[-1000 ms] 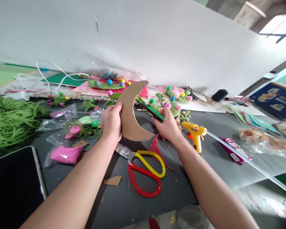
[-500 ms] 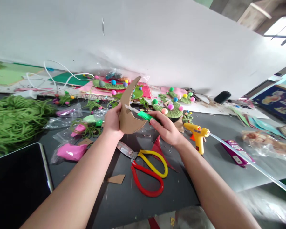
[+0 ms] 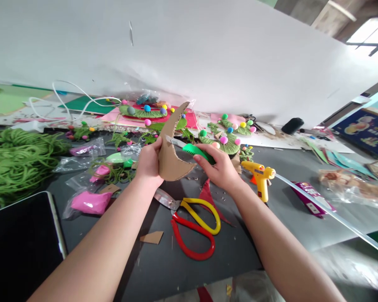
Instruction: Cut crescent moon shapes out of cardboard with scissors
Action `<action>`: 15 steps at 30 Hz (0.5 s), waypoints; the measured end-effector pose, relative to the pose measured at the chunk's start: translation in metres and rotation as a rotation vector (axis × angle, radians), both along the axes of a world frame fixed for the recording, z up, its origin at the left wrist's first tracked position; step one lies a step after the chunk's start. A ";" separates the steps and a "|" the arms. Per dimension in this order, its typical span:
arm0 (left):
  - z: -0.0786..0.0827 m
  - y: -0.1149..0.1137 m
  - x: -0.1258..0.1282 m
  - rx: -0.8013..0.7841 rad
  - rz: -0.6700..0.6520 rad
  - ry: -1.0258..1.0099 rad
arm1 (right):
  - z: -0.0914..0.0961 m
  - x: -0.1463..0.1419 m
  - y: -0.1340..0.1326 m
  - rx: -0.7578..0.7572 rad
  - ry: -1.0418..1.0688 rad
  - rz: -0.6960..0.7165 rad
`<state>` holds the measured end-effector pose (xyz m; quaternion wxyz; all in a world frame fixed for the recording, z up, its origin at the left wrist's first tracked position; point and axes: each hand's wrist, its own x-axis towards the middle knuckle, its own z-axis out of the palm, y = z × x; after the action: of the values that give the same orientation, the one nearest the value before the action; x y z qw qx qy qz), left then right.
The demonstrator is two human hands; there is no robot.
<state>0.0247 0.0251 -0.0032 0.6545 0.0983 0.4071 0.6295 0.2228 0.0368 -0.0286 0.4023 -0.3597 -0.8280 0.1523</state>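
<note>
My left hand (image 3: 149, 164) is closed on the outer edge of a brown cardboard crescent (image 3: 169, 162), held upright above the dark table. In my right hand (image 3: 219, 165) is a green utility knife (image 3: 193, 149), its blade out and pointing left. The blade lies across the inner curve of the crescent, near its middle; I cannot tell how deep it sits. Scissors (image 3: 189, 226) with one yellow and one red handle lie below the hands, beside a small cardboard scrap (image 3: 152, 237) and a piece of red material (image 3: 209, 197).
A yellow glue gun (image 3: 260, 176) with a long clear glue stick (image 3: 305, 199) stands at right by a purple box (image 3: 313, 199). Green yarn (image 3: 22, 159), a tablet (image 3: 22, 235) and a pink bag of clay-like material (image 3: 91, 202) are at left. Pompom-covered green pieces (image 3: 225, 142) lie behind.
The knife blade has moved slightly up along the crescent's inner curve, and more of the blade shows. The crescent has turned a little to face me. My left hand keeps its hold.
</note>
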 end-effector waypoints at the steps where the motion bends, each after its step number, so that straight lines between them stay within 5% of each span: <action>1: 0.000 0.000 0.000 -0.007 0.006 0.009 | 0.000 0.000 0.000 0.019 -0.002 -0.009; 8: -0.004 0.002 0.001 -0.020 0.002 0.048 | -0.001 0.002 0.004 0.075 0.018 -0.121; 15: 0.001 0.000 0.000 0.002 0.012 0.025 | 0.003 0.007 0.001 -0.009 0.091 0.013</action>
<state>0.0251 0.0247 -0.0022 0.6454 0.1043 0.4150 0.6327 0.2298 0.0377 -0.0257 0.4368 -0.3490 -0.8105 0.1747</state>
